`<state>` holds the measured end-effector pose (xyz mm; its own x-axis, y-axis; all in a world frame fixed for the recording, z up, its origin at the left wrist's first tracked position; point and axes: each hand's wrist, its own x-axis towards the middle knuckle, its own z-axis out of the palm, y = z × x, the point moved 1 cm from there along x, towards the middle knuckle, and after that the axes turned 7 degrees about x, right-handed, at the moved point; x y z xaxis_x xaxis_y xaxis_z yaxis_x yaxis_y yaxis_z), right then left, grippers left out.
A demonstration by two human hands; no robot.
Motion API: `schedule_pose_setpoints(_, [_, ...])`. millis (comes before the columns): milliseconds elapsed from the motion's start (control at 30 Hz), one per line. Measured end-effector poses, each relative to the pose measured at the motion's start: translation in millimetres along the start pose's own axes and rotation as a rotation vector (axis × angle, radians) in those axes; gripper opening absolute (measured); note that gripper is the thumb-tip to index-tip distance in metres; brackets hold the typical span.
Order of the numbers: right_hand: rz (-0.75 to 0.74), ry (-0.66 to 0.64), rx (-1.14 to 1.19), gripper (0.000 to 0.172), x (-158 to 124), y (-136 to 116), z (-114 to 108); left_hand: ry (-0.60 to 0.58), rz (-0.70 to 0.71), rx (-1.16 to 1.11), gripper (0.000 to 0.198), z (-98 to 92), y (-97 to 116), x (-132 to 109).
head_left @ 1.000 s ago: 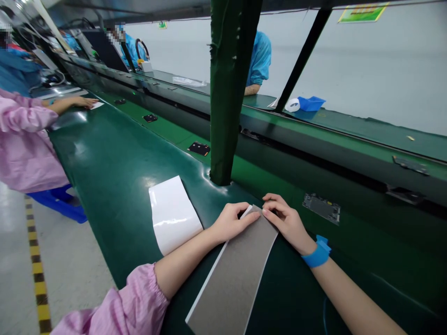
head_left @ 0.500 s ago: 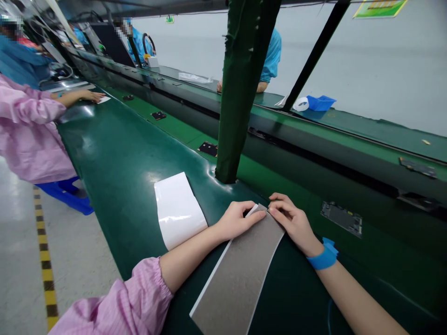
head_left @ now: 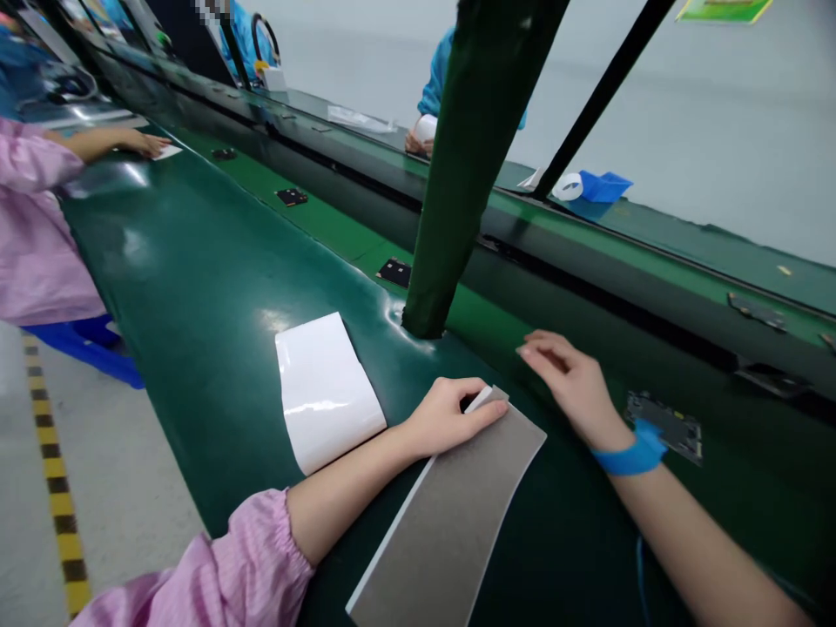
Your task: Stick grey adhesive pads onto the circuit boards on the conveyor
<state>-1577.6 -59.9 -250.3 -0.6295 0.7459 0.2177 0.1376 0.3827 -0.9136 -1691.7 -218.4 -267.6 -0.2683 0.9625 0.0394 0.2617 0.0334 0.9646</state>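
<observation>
My left hand [head_left: 450,416] grips the far end of a long grey sheet with white edges [head_left: 454,514], thumb on top and fingers beneath. The sheet slants toward me over the green table mat. My right hand [head_left: 578,383] is raised off the sheet's far right corner, thumb and fingertips pressed together. Whatever is in that pinch, if anything, is too small to make out. A blue band [head_left: 632,448] circles my right wrist. Left of my left forearm lies a glossy white sheet [head_left: 330,392], slightly curled.
A green-wrapped post [head_left: 467,200] rises from the table beyond my hands. Circuit boards [head_left: 666,424] lie along the green strip behind it. To the left, a person in a pink sleeve [head_left: 39,165] works at the same table. Across stand a blue bin [head_left: 604,186] and a white roll [head_left: 567,186].
My right hand has left the grey sheet's far end and moved up and to the right, fingers still pinched. My left hand keeps its hold. The camera view has shifted slightly.
</observation>
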Motion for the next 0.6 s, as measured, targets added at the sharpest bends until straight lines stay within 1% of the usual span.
schedule_pose_setpoints(67, [-0.009, -0.025, -0.033, 0.03, 29, -5, 4, -0.002, -0.002, -0.003, 0.031, -0.4, 0, 0])
schedule_pose_setpoints(133, [0.001, -0.076, -0.034, 0.027, 61, -6, 15, -0.001, -0.003, 0.017, 0.032, -0.6, -2, 0])
schedule_pose_setpoints(233, [-0.009, -0.143, -0.043, 0.02, 103, -1, 42, 0.006, -0.011, 0.066, 0.035, -0.7, -2, 0])
schedule_pose_setpoints(300, [-0.028, -0.178, -0.032, 0.015, 122, 6, 63, 0.009, -0.018, 0.077, 0.035, -0.7, -1, 1])
schedule_pose_setpoints(433, [-0.051, -0.271, -0.098, 0.014, 141, 20, 96, 0.011, -0.019, 0.058, 0.033, -0.4, 1, 1])
schedule_pose_setpoints(500, [-0.062, -0.288, -0.141, 0.015, 145, 24, 105, 0.015, -0.021, 0.044, 0.032, -0.1, 0, 1])
schedule_pose_setpoints(600, [-0.066, -0.253, -0.215, 0.016, 148, 28, 110, 0.03, -0.028, 0.037, 0.03, 0.2, -1, 0])
